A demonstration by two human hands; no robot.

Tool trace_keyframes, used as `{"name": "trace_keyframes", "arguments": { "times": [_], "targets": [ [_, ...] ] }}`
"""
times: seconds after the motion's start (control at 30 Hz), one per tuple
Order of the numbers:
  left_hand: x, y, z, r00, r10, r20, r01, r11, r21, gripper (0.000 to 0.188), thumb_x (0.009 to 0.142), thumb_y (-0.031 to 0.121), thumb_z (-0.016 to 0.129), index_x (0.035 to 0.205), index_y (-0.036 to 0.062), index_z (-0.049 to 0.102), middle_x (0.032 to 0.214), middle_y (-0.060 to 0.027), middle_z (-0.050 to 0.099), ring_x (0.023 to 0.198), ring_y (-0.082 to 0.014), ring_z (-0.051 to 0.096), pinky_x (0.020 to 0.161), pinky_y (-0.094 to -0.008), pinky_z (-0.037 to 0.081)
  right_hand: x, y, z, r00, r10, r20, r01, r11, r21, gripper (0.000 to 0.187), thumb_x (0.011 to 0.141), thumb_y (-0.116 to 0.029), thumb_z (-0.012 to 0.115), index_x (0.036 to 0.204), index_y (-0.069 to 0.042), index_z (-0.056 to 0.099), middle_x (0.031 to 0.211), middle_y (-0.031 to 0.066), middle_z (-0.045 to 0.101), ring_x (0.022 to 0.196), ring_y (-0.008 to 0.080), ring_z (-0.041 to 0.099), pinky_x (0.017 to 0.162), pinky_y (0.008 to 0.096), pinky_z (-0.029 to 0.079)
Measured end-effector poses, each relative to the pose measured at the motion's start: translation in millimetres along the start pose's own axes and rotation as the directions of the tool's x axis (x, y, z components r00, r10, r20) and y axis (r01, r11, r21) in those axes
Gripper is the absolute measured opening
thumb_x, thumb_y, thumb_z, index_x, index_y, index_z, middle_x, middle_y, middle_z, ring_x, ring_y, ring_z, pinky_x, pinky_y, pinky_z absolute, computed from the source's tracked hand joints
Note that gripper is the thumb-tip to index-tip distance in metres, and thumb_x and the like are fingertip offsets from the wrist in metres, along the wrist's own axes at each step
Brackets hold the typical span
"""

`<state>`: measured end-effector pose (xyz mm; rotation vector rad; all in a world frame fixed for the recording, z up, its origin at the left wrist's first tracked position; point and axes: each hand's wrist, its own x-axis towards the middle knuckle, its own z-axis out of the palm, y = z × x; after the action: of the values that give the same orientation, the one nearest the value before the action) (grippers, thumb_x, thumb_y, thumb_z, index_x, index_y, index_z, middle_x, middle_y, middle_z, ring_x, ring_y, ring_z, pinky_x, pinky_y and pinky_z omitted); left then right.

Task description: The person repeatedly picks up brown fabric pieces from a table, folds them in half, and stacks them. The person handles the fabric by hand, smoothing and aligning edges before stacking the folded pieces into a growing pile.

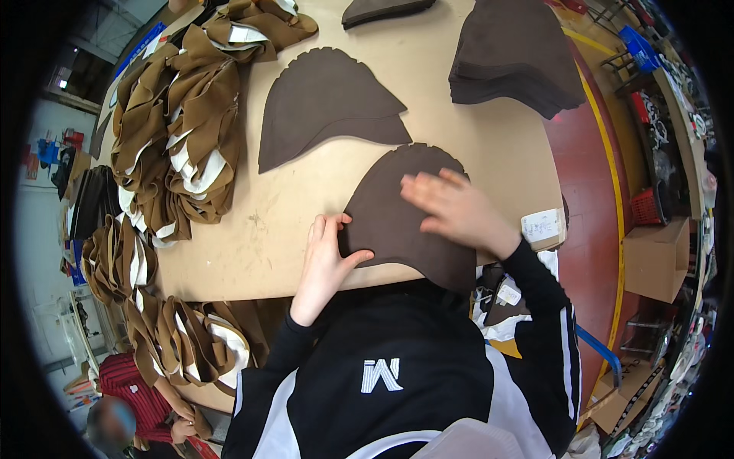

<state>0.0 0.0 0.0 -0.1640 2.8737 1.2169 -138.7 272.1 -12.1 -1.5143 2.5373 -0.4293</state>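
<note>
A dark brown cut piece (397,233), curved at the top with small notches along its edge, lies at the table's near edge; its lower right corner hangs over. My left hand (325,256) grips its left corner, with the thumb along the lower edge and the fingers at the side. Over the upper right part of the piece is my right hand (451,203), fingers stretched out and slightly blurred, holding nothing. Just beyond, two similar dark pieces (329,96) overlap, their lower edges offset.
A thick stack of dark pieces (512,57) stands at the far right. Heaped brown and white pieces (183,130) cover the table's left side. A paper label (543,228) sits at the right edge. Another person (138,398) works at lower left. Cardboard box (656,260) at right.
</note>
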Motion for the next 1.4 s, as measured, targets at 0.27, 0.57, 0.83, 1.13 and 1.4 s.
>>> {"name": "trace_keyframes", "arguments": {
  "times": [0.27, 0.57, 0.83, 1.13, 1.4],
  "targets": [
    [3.5, 20.3, -3.4, 0.984, -0.178, -0.027, 0.18, 0.974, 0.136, 0.063, 0.063, 0.02, 0.094, 0.11, -0.0012, 0.057, 0.092, -0.0143, 0.057, 0.091, -0.0342, 0.058, 0.08, -0.0427, 0.05, 18.5, 43.5, -27.8, 0.933, 0.239, -0.269, -0.269, 0.96, -0.078, 0.069, 0.098, -0.041, 0.059, 0.155, -0.007, 0.039, 0.161, 0.0147, 0.037, 0.15, 0.0271, 0.033, 0.123, 0.0477, 0.026],
    [7.4, 21.5, 0.5, 0.987, -0.115, 0.115, 0.141, 0.96, -0.244, 0.035, 0.095, 0.01, 0.069, 0.123, -0.0046, 0.057, 0.088, -0.0164, 0.064, 0.066, -0.0284, 0.068, 0.062, -0.0354, 0.051, -14.2, -1.2, 4.4, 0.994, -0.005, -0.112, -0.015, 0.985, -0.174, 0.063, 0.094, -0.041, 0.065, 0.153, -0.029, 0.046, 0.161, 0.0014, 0.041, 0.146, 0.0244, 0.04, 0.122, 0.0522, 0.027],
    [75.9, 13.5, -82.4, 0.951, -0.25, -0.183, 0.138, 0.87, -0.473, 0.046, 0.1, 0.014, 0.064, 0.143, 0.0003, 0.054, 0.097, -0.0091, 0.069, 0.078, -0.0154, 0.07, 0.07, -0.0286, 0.056, -22.2, -10.0, -35.6, 0.933, 0.181, -0.31, -0.202, 0.979, -0.038, 0.063, 0.092, -0.031, 0.067, 0.152, -0.026, 0.047, 0.158, 0.0012, 0.045, 0.147, 0.025, 0.04, 0.122, 0.0512, 0.026],
    [49.4, -33.9, -38.6, 0.979, -0.009, -0.202, -0.002, 0.998, -0.055, 0.074, 0.088, 0.034, 0.078, 0.148, 0.0024, 0.048, 0.154, -0.0244, 0.042, 0.144, -0.039, 0.039, 0.118, -0.0469, 0.034, 1.8, -49.4, 13.5, 0.988, -0.139, -0.073, 0.137, 0.99, -0.024, 0.045, 0.1, -0.036, 0.057, 0.145, -0.034, 0.056, 0.155, -0.0073, 0.049, 0.143, 0.015, 0.044, 0.123, 0.0454, 0.025],
    [2.4, -13.3, 31.2, 0.979, 0.12, -0.164, -0.114, 0.992, 0.048, 0.068, 0.084, 0.017, 0.079, 0.145, 0.0042, 0.053, 0.151, -0.0173, 0.047, 0.142, -0.0413, 0.039, 0.116, -0.0458, 0.035, 29.9, 31.1, -3.5, 0.971, 0.171, -0.166, -0.192, 0.974, -0.119, 0.045, 0.106, -0.034, 0.047, 0.151, -0.031, 0.048, 0.161, -0.002, 0.04, 0.148, 0.0244, 0.038, 0.122, 0.0513, 0.027]
  ]
}}
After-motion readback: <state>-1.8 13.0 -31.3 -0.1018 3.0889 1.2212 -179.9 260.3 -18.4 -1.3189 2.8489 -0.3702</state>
